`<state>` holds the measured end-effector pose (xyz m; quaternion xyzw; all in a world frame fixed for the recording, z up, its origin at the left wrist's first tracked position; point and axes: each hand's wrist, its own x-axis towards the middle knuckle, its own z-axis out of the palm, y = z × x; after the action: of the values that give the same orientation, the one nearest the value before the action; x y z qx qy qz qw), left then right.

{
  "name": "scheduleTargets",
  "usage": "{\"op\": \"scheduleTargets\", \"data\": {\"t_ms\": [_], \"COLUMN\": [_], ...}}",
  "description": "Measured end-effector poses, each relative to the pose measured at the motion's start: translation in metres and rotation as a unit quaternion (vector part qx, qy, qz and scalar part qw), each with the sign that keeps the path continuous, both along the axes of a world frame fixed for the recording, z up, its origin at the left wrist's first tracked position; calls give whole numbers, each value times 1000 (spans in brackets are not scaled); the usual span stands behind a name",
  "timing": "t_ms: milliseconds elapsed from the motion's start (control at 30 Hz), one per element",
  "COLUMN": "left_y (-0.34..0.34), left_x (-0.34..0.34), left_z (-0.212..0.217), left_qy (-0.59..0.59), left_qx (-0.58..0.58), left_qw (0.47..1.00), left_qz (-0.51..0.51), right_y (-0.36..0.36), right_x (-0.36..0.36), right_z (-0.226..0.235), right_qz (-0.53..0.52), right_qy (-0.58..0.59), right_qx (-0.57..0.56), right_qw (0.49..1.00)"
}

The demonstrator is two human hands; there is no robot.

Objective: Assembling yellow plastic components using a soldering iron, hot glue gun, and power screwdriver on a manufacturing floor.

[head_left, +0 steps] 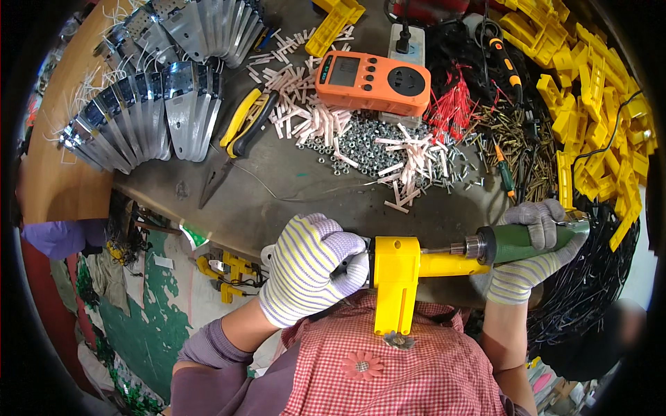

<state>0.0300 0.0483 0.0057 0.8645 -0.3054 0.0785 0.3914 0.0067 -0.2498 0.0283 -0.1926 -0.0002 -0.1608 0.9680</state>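
My left hand (316,267), in a striped knit glove, is closed around the left end of a yellow plastic housing (397,277). Its curled fingers hide most of what lies at that end. My right hand (527,274), gloved too, wraps a green power screwdriver (510,244) with a metal chuck. The driver lies level, its bit pointing left at the housing's upright block. Whether the tip touches a screw inside cannot be seen. The housing is held just in front of my checked apron (388,378), at the near edge of the worktable (277,208).
Metal blades (184,114) with white wires are stacked at the far left, near yellow-handled pliers (243,128). An orange meter (374,82) stands behind piled nuts (374,145) and white sleeves (319,121). Yellow housings (596,90) heap at the right, above black cables (579,291).
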Motion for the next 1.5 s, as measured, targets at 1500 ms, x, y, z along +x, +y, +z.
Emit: {"op": "scheduleTargets", "data": {"t_ms": [1500], "left_y": [9], "left_x": [67], "left_z": [7], "left_qy": [99], "left_qx": [74], "left_qw": [939], "left_qz": [-320], "right_y": [10], "right_x": [42], "right_z": [7], "right_qz": [10], "right_qy": [-1], "right_qx": [51], "right_qw": [999]}}
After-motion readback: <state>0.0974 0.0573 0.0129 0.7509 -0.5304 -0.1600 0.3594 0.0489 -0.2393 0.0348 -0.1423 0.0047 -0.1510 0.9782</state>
